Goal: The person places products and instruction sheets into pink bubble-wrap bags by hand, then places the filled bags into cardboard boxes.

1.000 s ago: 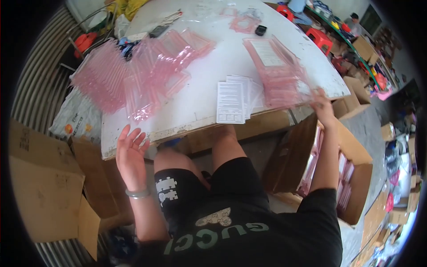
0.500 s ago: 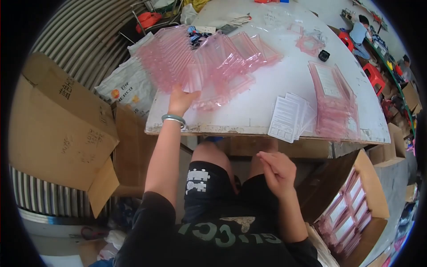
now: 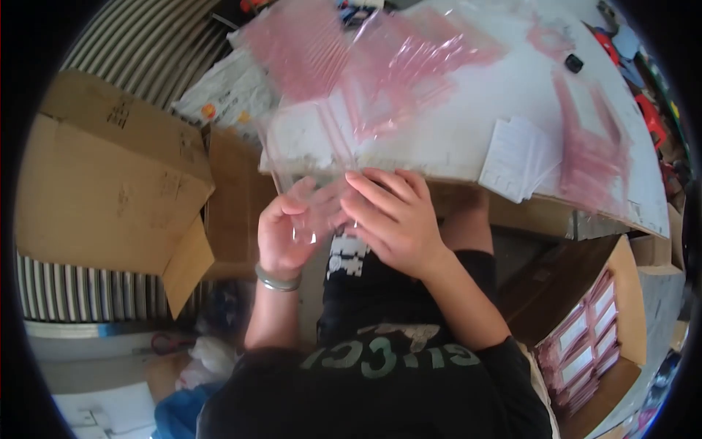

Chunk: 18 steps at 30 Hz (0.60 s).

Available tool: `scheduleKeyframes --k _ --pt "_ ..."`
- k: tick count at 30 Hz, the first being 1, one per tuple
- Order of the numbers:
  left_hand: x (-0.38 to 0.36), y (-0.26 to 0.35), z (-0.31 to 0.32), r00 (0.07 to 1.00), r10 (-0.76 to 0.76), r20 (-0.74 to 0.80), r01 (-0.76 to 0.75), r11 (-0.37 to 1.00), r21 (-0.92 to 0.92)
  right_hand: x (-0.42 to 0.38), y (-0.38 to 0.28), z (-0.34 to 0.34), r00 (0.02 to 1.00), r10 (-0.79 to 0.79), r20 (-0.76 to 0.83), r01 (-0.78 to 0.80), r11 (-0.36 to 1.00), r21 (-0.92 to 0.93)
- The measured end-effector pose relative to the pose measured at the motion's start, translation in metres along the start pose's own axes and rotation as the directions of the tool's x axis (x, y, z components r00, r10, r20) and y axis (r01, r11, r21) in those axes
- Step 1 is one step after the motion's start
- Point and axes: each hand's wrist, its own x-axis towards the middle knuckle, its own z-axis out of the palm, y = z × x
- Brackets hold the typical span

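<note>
In front of my body, at the table's near edge, my left hand (image 3: 287,233) holds a clear plastic sleeve (image 3: 303,143) with pink edges. My right hand (image 3: 398,219) closes on the same sleeve's right side, its fingers partly over the plastic. The sleeve stands tilted, its far end over the white table (image 3: 468,102). Beyond it lie fanned pink-edged sleeves (image 3: 296,51) and a looser heap of them (image 3: 402,66). Printed white papers (image 3: 518,157) lie to the right, beside a stack of pink-edged sleeves (image 3: 592,157).
An open cardboard box (image 3: 110,190) stands at the left, near a white sack (image 3: 230,95). At the lower right, another box (image 3: 630,307) holds packed sleeves with white inserts (image 3: 585,340). A small black object (image 3: 574,64) sits on the table's far right.
My left hand has drawn back from the fanned pile with a sleeve. My right hand has come up from my lap onto it. The view has shifted, so the table appears higher.
</note>
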Motion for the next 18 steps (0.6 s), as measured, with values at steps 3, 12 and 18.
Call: scheduleKeyframes --k 3,12,18 --pt "-0.009 -0.017 -0.006 0.998 -0.021 0.062 0.038 0.953 -0.302 -0.013 0.000 0.022 0.993 -0.029 -0.118 0.045 0.989 0.138" --pt "-0.019 -0.044 0.014 0.976 0.153 -0.157 -0.186 0.956 -0.225 -0.005 -0.025 0.027 0.953 -0.198 -0.228 0.180 0.979 -0.098" --pt "-0.019 -0.044 0.019 0.952 0.227 -0.206 -0.259 0.956 -0.141 0.007 -0.026 0.011 0.968 -0.117 -0.224 0.126 0.992 0.028"
